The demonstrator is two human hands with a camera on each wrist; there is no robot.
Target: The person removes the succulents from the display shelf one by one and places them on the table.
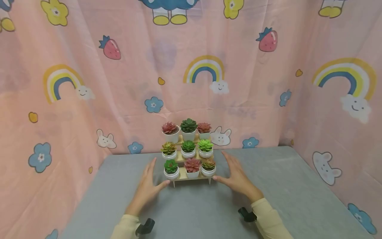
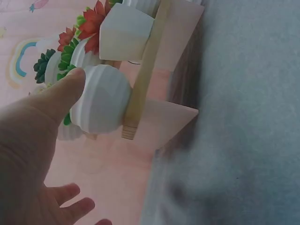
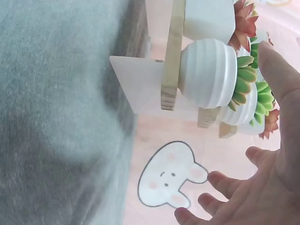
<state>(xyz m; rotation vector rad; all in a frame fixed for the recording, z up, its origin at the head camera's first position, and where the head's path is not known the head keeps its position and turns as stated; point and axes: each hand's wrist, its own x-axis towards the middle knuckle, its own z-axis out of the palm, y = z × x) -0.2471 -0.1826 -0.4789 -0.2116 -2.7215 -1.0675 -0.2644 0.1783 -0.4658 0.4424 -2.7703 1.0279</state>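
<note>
A three-tier stand with pale wooden shelves [image 1: 182, 173] and white supports holds several small white pots of artificial-looking succulents. Left of it, my left hand [image 1: 147, 187] has its fingers spread, the thumb close by the ribbed front-left pot [image 2: 103, 101] with a green succulent. On the other side my right hand [image 1: 238, 179] spreads its fingers too, its thumb near the front-right pot [image 3: 208, 72] of a green-and-orange succulent. A red succulent [image 1: 192, 164] in a squarish pot sits between those two. Nothing is held in either hand.
The stand is on a table with a grey cloth [image 1: 191, 212], near its back edge. Behind and at both sides hangs a pink curtain [image 1: 134, 83] printed with rainbows, bunnies and strawberries. Dark wrist devices [image 1: 146, 226] sit at both cream sleeves [image 1: 126, 225].
</note>
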